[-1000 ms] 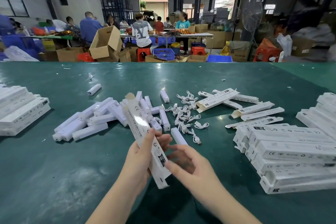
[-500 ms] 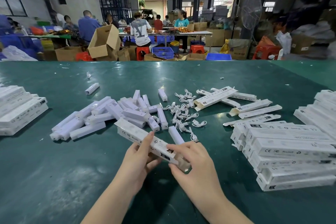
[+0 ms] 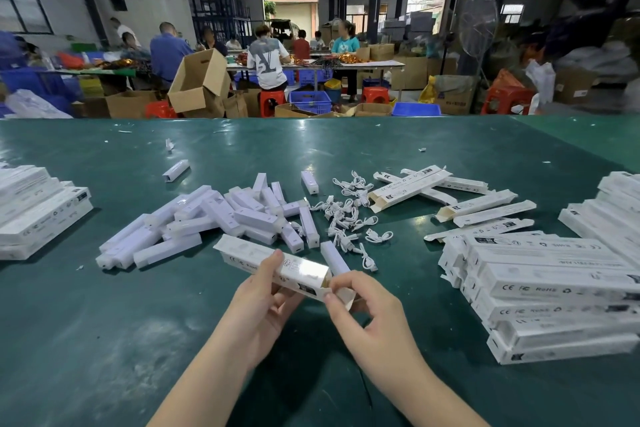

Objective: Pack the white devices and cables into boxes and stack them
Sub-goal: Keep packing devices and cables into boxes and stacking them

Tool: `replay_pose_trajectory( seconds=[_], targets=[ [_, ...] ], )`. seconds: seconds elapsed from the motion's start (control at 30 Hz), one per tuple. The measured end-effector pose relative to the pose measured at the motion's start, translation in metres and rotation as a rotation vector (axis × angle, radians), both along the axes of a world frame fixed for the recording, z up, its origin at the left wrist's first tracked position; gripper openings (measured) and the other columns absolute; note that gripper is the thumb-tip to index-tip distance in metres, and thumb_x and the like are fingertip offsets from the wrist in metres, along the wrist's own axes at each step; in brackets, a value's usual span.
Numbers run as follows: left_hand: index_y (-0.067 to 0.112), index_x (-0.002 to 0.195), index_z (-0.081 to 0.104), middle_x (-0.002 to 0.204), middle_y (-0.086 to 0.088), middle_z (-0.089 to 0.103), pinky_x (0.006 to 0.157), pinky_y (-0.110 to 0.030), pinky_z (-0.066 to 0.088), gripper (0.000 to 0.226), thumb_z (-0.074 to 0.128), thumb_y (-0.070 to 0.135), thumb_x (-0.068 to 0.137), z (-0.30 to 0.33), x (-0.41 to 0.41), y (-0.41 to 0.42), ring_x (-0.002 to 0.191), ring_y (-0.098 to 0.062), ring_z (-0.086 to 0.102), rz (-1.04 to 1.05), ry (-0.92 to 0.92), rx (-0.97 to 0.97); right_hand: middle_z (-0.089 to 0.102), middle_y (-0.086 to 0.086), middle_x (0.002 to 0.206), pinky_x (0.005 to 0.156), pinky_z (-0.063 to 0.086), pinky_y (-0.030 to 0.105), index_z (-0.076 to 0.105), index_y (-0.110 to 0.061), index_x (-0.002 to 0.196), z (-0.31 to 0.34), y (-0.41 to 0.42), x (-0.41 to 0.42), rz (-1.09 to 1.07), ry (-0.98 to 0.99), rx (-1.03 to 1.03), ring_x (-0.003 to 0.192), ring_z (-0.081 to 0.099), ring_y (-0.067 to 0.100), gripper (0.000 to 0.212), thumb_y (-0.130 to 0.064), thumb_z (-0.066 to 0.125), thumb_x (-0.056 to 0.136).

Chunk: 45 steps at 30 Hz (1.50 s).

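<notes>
Left hand (image 3: 259,302) is gripping a long white box (image 3: 273,265) around its middle, thumb on top, fingers curled underneath, holding it just above the green table (image 3: 104,340). Right hand (image 3: 367,315) is pinching the open end flap (image 3: 341,295) of that box between thumb and forefinger. Cannot tell whether a device is inside.

Loose white devices (image 3: 214,215) are lying in a heap beyond the hands, small coiled cables (image 3: 349,215) tangled just right of the heap. Flat empty boxes (image 3: 478,208) are lying further right; a stack of closed boxes (image 3: 554,291) is sitting at right, another stack (image 3: 38,211) at far left.

Box looks like thin glossy card: light, likely slippery, probably crushing if squeezed hard. Best held across the long sides mid-length, as the left hand is doing. Flap is flimsy, so fingertip pinching suits it. Devices look like rigid plastic bars, easy to grab by the long sides. Cables are soft and may snag neighbours.
</notes>
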<state>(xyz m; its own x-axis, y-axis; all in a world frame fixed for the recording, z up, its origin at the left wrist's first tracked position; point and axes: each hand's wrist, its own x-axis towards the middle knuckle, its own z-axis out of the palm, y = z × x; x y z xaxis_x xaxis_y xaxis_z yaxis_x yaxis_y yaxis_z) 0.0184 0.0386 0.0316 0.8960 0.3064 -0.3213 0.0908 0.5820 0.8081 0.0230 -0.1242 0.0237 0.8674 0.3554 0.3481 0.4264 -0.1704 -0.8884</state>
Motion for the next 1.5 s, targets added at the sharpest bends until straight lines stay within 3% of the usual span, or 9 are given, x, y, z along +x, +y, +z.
replay_pose_trajectory(
  seconds=[0.1, 0.23, 0.37, 0.6, 0.7, 0.83, 1.0, 1.2, 1.5],
  targets=[
    [-0.001, 0.111, 0.062, 0.1, -0.015, 0.074, 0.059, -0.022, 0.057, 0.031, 0.054, 0.025, 0.096, 0.003, -0.001, -0.002, 0.07, -0.015, 0.072, -0.037, -0.034, -0.034, 0.06, -0.016, 0.068, 0.052, 0.036, 0.014, 0.059, -0.038, 0.084, 0.0, -0.002, 0.001, 0.044, 0.059, -0.004, 0.051, 0.046, 0.006, 0.025, -0.016, 0.059, 0.094],
    [-0.001, 0.11, 0.063, 0.101, -0.009, 0.074, 0.058, -0.021, 0.056, 0.03, 0.051, 0.023, 0.097, 0.005, -0.003, -0.002, 0.064, -0.011, 0.066, -0.075, -0.067, -0.057, 0.073, -0.002, 0.076, 0.057, 0.049, 0.026, 0.054, -0.035, 0.083, 0.004, -0.003, 0.001, 0.1, 0.185, 0.078, 0.052, 0.058, 0.017, 0.025, -0.015, 0.054, 0.098],
    [0.003, 0.111, 0.063, 0.108, -0.006, 0.073, 0.062, -0.021, 0.056, 0.029, 0.05, 0.026, 0.097, 0.005, -0.003, -0.001, 0.087, -0.016, 0.063, -0.105, -0.058, -0.035, 0.068, 0.012, 0.062, 0.039, 0.03, 0.017, 0.048, -0.03, 0.079, 0.008, -0.006, 0.001, 0.158, 0.264, 0.164, 0.034, 0.034, 0.012, 0.024, -0.018, 0.057, 0.098],
    [0.004, 0.116, 0.06, 0.109, -0.003, 0.073, 0.06, -0.021, 0.057, 0.031, 0.049, 0.027, 0.098, 0.005, -0.003, -0.001, 0.091, -0.021, 0.064, -0.13, -0.034, -0.028, 0.071, 0.006, 0.065, 0.044, 0.039, 0.021, 0.062, -0.029, 0.084, 0.006, -0.006, 0.0, 0.148, 0.133, 0.143, 0.038, 0.044, 0.012, 0.003, -0.031, 0.064, 0.086],
    [0.007, 0.113, 0.064, 0.108, -0.001, 0.073, 0.055, -0.019, 0.057, 0.031, 0.049, 0.029, 0.099, 0.006, -0.004, -0.002, 0.08, -0.012, 0.072, -0.119, -0.019, -0.014, 0.071, 0.004, 0.071, 0.05, 0.043, 0.022, 0.063, -0.033, 0.088, 0.004, -0.006, 0.0, 0.151, 0.107, 0.146, 0.043, 0.049, 0.012, 0.007, -0.037, 0.058, 0.086],
    [0.008, 0.11, 0.066, 0.106, 0.0, 0.074, 0.057, -0.017, 0.057, 0.03, 0.049, 0.03, 0.098, 0.007, -0.004, -0.003, 0.075, -0.008, 0.071, -0.097, -0.039, -0.002, 0.068, 0.004, 0.072, 0.058, 0.047, 0.028, 0.062, -0.031, 0.089, 0.006, -0.005, 0.0, 0.242, 0.199, 0.223, 0.05, 0.056, 0.02, 0.015, -0.031, 0.048, 0.092],
    [0.005, 0.114, 0.06, 0.108, -0.004, 0.073, 0.06, -0.022, 0.057, 0.029, 0.045, 0.025, 0.1, 0.009, -0.005, -0.006, 0.082, -0.015, 0.073, -0.122, -0.073, -0.016, 0.064, 0.008, 0.065, 0.058, 0.051, 0.031, 0.054, -0.026, 0.095, 0.008, -0.005, 0.002, 0.242, 0.258, 0.274, 0.053, 0.056, 0.023, 0.002, -0.025, 0.056, 0.095],
    [0.007, 0.117, 0.059, 0.109, -0.004, 0.073, 0.063, -0.022, 0.057, 0.029, 0.047, 0.025, 0.098, 0.009, -0.005, -0.006, 0.085, -0.015, 0.073, -0.134, -0.088, -0.013, 0.061, 0.008, 0.06, 0.054, 0.05, 0.027, 0.05, -0.011, 0.103, 0.006, -0.004, 0.005, 0.266, 0.319, 0.331, 0.05, 0.056, 0.022, 0.007, -0.013, 0.055, 0.098],
    [0.006, 0.115, 0.064, 0.112, -0.004, 0.072, 0.065, -0.02, 0.058, 0.043, 0.06, 0.033, 0.083, 0.006, -0.005, -0.006, 0.078, -0.008, 0.069, -0.139, -0.102, -0.06, 0.059, 0.009, 0.061, 0.055, 0.05, 0.029, 0.05, -0.008, 0.106, 0.002, -0.003, 0.011, 0.336, 0.445, 0.47, 0.05, 0.056, 0.021, 0.04, -0.034, 0.07, 0.083]
  ],
)
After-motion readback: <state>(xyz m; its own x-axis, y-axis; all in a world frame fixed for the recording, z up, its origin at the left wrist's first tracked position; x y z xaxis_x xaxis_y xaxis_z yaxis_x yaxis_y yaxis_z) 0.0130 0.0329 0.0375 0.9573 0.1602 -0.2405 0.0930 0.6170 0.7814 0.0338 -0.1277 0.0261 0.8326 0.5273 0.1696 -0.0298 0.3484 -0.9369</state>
